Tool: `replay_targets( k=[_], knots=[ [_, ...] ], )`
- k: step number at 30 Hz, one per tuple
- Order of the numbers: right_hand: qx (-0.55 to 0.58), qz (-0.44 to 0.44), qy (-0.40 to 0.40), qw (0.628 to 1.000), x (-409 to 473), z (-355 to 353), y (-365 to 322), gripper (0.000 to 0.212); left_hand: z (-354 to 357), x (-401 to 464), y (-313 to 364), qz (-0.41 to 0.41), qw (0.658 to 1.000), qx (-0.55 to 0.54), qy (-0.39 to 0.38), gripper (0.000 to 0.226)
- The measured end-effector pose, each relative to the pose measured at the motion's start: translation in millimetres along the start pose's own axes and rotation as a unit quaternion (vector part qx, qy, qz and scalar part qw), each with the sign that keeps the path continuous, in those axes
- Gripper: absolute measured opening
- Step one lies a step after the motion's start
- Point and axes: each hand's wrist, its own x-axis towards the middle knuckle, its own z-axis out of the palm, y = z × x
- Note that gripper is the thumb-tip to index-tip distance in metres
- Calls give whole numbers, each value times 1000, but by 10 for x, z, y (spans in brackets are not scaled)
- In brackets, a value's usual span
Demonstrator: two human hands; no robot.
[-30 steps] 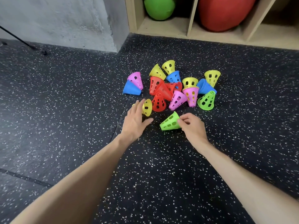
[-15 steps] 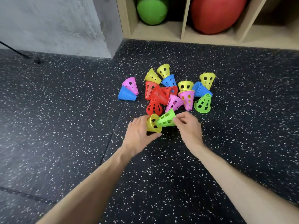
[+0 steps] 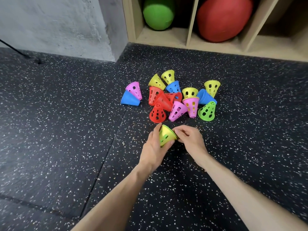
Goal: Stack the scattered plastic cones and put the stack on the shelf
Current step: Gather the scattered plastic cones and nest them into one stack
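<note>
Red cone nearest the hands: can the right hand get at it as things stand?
Probably not yet: the right hand is gripping the yellow cone together with the left hand. Otherwise the way looks free; bare floor lies before the red cone.

Both hands, left (image 3: 154,145) and right (image 3: 190,139), fingers curled, thumbs nearly touching.

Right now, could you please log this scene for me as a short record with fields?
left hand: grips yellow cone
right hand: at the cone's wide end
nested: green shows through the yellow cone's holes, so a green cone sits inside
pile: loose cones on floor, red, pink, blue, yellow, green; most tipped over
apart from pile: pink cone on blue cone
shelf: behind pile, holds green ball and red ball
</note>
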Motion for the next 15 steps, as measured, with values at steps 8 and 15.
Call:
replay_targets(
  k=[8,15],
  knots=[
    [-18,-29,57,998,268,-145,-68,21,31,-2,30,30,999,14,32,67],
    [-178,-31,-20,983,709,-226,-162,61,138,102,-63,-9,997,8,75,70]
  ],
)
